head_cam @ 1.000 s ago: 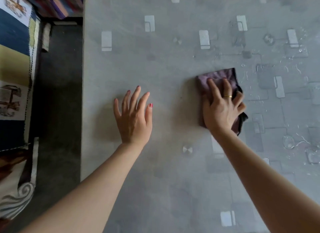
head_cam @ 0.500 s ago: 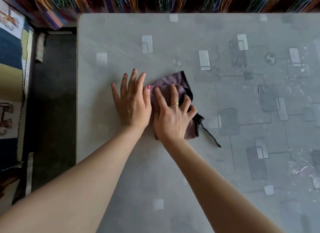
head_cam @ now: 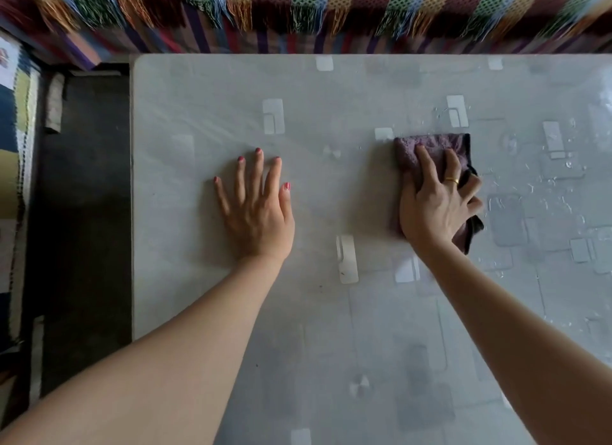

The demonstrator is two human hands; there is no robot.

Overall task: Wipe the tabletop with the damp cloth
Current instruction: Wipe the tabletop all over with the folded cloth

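Cloth [head_cam: 430, 149], purple and folded, lies flat on the tabletop [head_cam: 331, 312] right of centre, pinned under the right hand [head_cam: 433, 206]. In the head view, the only one given, that hand's fingers [head_cam: 425, 161] are spread and pressed down on the cloth rather than curled round it (a ring shows on one). The left hand [head_cam: 255, 209] rests flat on the bare surface well apart from the cloth, fingers open and holding nothing. Water drops [head_cam: 543, 179] bead the right part of the table just beyond the cloth, so that side looks unwiped. The risk, I judge, is the cloth bunching or slipping out from under the palm, since only downward pressure holds it; its loose dark corner [head_cam: 473, 227] could fold under and leave streaks.
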